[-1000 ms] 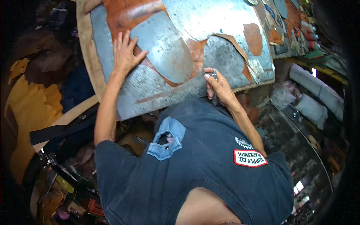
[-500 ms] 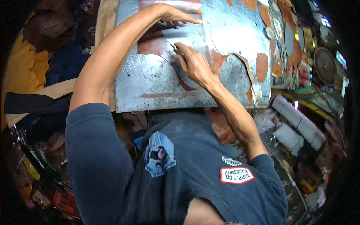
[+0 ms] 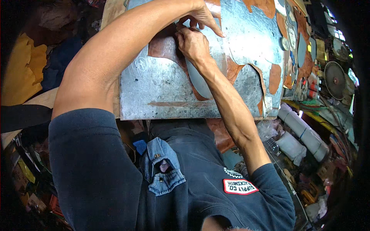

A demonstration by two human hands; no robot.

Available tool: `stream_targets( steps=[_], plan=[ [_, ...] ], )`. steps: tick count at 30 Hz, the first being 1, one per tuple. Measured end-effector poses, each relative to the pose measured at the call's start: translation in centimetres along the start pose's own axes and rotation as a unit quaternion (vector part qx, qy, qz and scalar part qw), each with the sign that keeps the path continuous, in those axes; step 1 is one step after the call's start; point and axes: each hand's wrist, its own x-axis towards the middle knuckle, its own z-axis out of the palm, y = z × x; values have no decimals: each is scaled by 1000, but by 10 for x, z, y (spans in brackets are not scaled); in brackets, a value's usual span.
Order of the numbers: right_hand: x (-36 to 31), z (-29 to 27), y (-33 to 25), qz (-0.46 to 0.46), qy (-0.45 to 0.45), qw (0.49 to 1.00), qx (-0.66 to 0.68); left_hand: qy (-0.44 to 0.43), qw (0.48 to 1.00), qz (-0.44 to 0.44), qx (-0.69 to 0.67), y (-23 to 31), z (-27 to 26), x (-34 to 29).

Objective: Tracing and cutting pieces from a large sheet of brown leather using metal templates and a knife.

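A long grey template [image 3: 198, 82] with a rounded near end lies over brown leather [image 3: 163, 46] on a metal-topped table [image 3: 154, 82]. My left hand [image 3: 204, 17] reaches over its far part, thumb and fingers stretched apart and pointing down to it. Just below that hand, my right hand [image 3: 194, 44] is closed at the left edge of the template. The slim pointed tool seen in its fingers a moment earlier is largely hidden behind the knuckles now. A narrow brown leather strip [image 3: 177, 104] lies along the table's near edge.
Leather offcuts, among them a rounded brown piece [image 3: 274, 79], lie at the table's right. A round fan [image 3: 334, 80] and wrapped white rolls [image 3: 302, 131] are beyond that side. Yellow leather [image 3: 25, 71] hangs at the left.
My right hand has moved away from me along the template, closer to my left hand. Its tool has gone out of sight. The whole view has shifted slightly.
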Motion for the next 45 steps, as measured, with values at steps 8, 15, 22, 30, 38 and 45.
stream_targets(
  steps=[8, 15, 22, 30, 38, 45],
  plan=[
    [2, 2, 5, -2, 8, 1000, -24, 15, 999, 5, 35, 9, 1, 5],
    [3, 4, 10, -7, 2, 999, -41, 31, 998, 18, 60, 16, 2, 16],
    [5, 2, 6, -17, 5, 1000, -22, 54, 995, 23, 78, 10, 1, 9],
    [4, 2, 9, -1, -29, 999, -16, 79, 992, 33, 96, 12, 5, 7],
    [2, 0, 7, 17, -53, 998, -5, 108, 987, 40, 111, 13, 5, 12],
    [-1, -4, 5, 28, -56, 998, -11, 132, 982, 46, 128, 16, 37, 1]
  ],
)
